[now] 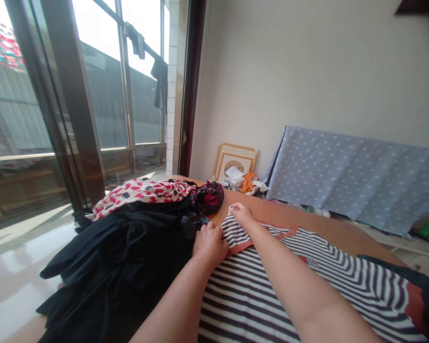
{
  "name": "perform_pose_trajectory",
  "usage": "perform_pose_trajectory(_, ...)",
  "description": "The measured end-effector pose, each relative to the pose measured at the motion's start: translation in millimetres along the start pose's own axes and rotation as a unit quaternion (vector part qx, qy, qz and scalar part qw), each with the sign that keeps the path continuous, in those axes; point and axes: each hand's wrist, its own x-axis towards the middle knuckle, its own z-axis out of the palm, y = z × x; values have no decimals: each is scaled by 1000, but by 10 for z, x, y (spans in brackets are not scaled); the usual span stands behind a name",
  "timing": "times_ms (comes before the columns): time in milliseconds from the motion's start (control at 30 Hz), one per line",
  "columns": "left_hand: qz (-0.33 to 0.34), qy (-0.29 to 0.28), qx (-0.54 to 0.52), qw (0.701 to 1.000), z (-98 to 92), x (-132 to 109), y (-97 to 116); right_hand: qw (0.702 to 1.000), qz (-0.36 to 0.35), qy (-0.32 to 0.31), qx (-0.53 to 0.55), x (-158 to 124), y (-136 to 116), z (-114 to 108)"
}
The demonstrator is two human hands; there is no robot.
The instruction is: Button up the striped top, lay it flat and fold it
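A black-and-white striped shirt (pixel 246 290) with rust-red trim lies spread over an orange-brown surface (pixel 336 228). Its far left part, a striped piece with a rust-red band, is pinched between my two hands. My left hand (pixel 210 244) is closed on the near edge of that piece. With fingertips pressed together, my right hand (pixel 241 215) grips its far corner, slightly raised. My right forearm crosses over the shirt and hides some of it. Directly left of my left hand is a heap of black clothes (pixel 128 257).
A cream cloth with red and dark hearts (pixel 143 191) and a dark red-patterned bundle (pixel 208 197) lie behind the black heap. Against the wall are picture frames (pixel 236 159) and a grey dotted cloth (pixel 343 176). A glass sliding door (pixel 50 95) stands at left.
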Motion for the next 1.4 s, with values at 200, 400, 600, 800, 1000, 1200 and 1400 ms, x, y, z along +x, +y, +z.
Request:
perform_pose_trajectory(200, 16, 8, 21, 1000, -28, -36, 39, 999, -11, -4, -40, 38, -7, 11)
perform_pose_trajectory(400, 97, -15, 13, 995, -51, -79, 79, 990, -39, -7, -139, -63, -76, 6)
perform_pose_trajectory(600, 75, -15, 17, 997, -52, -89, 79, 970, -47, 5, -237, -165, -149, 22)
perform_pose_trajectory(800, 67, -19, 3, 998, -91, -111, 98, 962, -38, 17, -272, -167, -251, -153)
perform_pose_trajectory(1000, 74, -16, -4, 997, -100, -124, 109, 949, -60, 0, -311, -409, -274, -233)
perform_pose_trajectory(1200, 70, -13, -9, 997, -95, -111, 93, 941, -55, -42, -331, -550, -129, -279)
perform_pose_trajectory(1400, 72, 6, -84, 994, -42, -33, 2, 946, -56, -47, -316, -568, -155, -496)
